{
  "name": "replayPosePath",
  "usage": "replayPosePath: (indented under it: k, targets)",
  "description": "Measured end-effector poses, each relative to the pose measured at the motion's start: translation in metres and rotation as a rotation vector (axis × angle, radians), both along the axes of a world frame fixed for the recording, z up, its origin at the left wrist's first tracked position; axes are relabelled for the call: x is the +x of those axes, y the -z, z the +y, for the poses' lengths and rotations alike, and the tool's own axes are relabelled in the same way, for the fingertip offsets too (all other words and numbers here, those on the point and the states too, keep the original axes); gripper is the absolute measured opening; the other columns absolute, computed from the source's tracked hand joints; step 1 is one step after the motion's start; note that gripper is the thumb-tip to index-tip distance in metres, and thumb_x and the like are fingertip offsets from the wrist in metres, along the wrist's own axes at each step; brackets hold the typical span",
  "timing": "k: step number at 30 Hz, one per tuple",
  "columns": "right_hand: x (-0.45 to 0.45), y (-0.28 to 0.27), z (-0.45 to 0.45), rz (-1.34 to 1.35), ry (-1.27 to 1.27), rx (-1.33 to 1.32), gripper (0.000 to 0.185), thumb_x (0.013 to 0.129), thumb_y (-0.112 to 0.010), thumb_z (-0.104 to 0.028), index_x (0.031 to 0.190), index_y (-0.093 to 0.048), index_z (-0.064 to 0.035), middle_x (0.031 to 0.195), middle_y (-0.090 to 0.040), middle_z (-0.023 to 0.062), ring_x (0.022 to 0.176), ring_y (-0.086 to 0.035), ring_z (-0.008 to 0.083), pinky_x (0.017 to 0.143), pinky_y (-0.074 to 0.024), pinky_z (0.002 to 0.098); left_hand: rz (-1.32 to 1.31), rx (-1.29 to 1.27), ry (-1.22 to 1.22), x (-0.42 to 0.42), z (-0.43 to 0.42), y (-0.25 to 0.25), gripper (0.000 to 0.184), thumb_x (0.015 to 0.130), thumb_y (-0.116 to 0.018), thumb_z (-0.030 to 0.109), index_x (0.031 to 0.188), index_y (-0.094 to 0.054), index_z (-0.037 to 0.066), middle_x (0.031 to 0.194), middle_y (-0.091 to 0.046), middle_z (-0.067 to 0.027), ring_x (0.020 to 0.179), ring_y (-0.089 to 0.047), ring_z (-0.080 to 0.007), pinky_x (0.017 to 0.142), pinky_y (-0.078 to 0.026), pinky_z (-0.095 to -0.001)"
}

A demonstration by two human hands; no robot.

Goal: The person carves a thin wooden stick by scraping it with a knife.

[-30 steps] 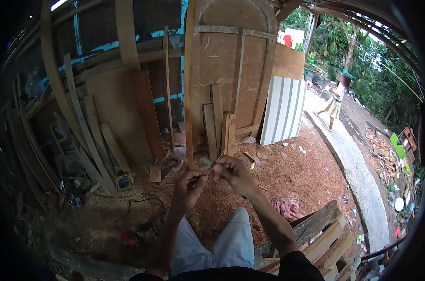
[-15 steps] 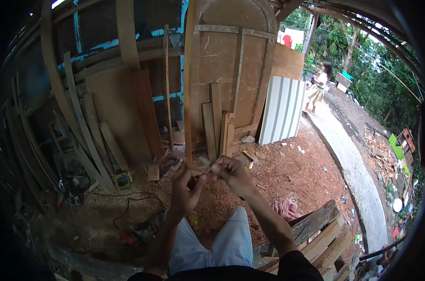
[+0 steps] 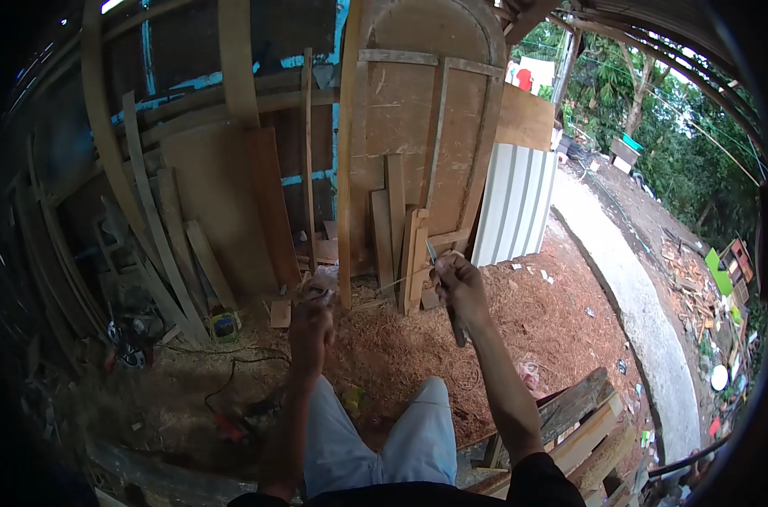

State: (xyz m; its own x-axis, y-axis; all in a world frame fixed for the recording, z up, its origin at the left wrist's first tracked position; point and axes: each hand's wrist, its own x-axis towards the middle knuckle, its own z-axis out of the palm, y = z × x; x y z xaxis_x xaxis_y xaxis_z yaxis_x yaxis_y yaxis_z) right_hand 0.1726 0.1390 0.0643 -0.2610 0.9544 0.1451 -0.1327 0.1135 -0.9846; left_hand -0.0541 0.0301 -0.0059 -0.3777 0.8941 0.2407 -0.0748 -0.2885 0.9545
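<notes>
Fingers curled, my left hand [image 3: 313,325] is raised over the left knee, in front of the shavings on the ground. Whatever it pinches is too small to make out. My right hand [image 3: 456,283] is closed around a slim tool [image 3: 459,328], whose dark end sticks out below the palm and whose thin tip points up past the fingers. A thin pale strand [image 3: 394,285] shows between the two hands. Both hands are well apart, above my knees in light trousers [image 3: 418,439].
Boards [image 3: 384,237] and a corrugated sheet [image 3: 513,203] lean on the wall. Wood shavings [image 3: 519,313] cover the ground. Stacked planks [image 3: 582,422] stand at my right, a red power tool [image 3: 230,427] lies at lower left, and a concrete path [image 3: 646,325] runs along the right.
My hands have moved apart, the left one to the left and the right one to the right. The tool now shows in my right hand. The person on the path has gone out of view.
</notes>
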Motion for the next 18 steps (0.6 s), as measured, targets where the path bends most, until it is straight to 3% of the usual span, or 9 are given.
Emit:
replayPosePath:
  k: [2,5,9,11,14,18]
  targets:
    - [-0.007,0.014,-0.005,0.093,-0.027,-0.061,0.015,0.09,-0.056,-0.02,0.091,-0.055,-0.0043,0.068,-0.056,0.0014,0.049,-0.042,0.0051,0.044,-0.0318,0.0192,-0.48,0.11,-0.014,-0.013,0.02,-0.002,0.017,0.088,-0.057,0.02,0.077,-0.051,0.008,0.06,-0.044,0.0024,0.047,-0.04,-0.0068,0.044,-0.032,-0.0232]
    - [-0.023,0.024,-0.015,0.174,-0.02,-0.029,0.017,0.092,-0.054,-0.022,0.093,-0.054,-0.0047,0.074,-0.057,0.0031,0.051,-0.043,0.0057,0.045,-0.0331,0.0195,-0.599,0.201,-0.062,-0.012,0.047,-0.012,0.016,0.087,-0.058,0.022,0.083,-0.052,0.007,0.063,-0.046,0.0025,0.049,-0.041,-0.0076,0.044,-0.031,-0.0232]
    - [-0.04,0.035,-0.022,0.259,0.026,-0.068,0.017,0.092,-0.053,-0.021,0.097,-0.051,-0.005,0.076,-0.058,0.004,0.051,-0.043,0.006,0.044,-0.0341,0.0199,-0.597,0.116,-0.128,0.021,0.062,-0.029,0.018,0.088,-0.059,0.023,0.09,-0.054,0.006,0.07,-0.051,0.0017,0.054,-0.044,-0.0072,0.045,-0.033,-0.0233]
    - [-0.045,0.039,-0.027,0.295,0.037,-0.08,0.017,0.093,-0.053,-0.02,0.098,-0.05,-0.005,0.076,-0.058,0.004,0.051,-0.043,0.006,0.044,-0.0342,0.0199,-0.494,0.197,0.04,0.035,0.069,-0.025,0.021,0.089,-0.059,0.025,0.095,-0.055,0.005,0.081,-0.056,0.0002,0.061,-0.049,-0.0075,0.049,-0.037,-0.0225]
    - [-0.047,0.044,-0.031,0.32,-0.081,-0.169,0.022,0.092,-0.053,-0.021,0.105,-0.05,-0.004,0.075,-0.058,0.0037,0.05,-0.042,0.0052,0.042,-0.0324,0.0189,-0.409,0.161,-0.032,0.054,0.073,-0.029,0.024,0.089,-0.059,0.028,0.098,-0.056,0.005,0.085,-0.059,-0.001,0.065,-0.052,-0.0077,0.052,-0.039,-0.022]
    - [-0.033,0.059,-0.034,0.123,-0.138,-0.209,0.022,0.092,-0.053,-0.022,0.101,-0.054,-0.0016,0.073,-0.058,0.0026,0.045,-0.039,0.0045,0.04,-0.03,0.0192,-0.344,0.221,-0.086,0.039,0.084,-0.04,0.021,0.089,-0.059,0.026,0.096,-0.057,0.006,0.083,-0.06,-0.0004,0.072,-0.056,-0.0068,0.059,-0.043,-0.0203]
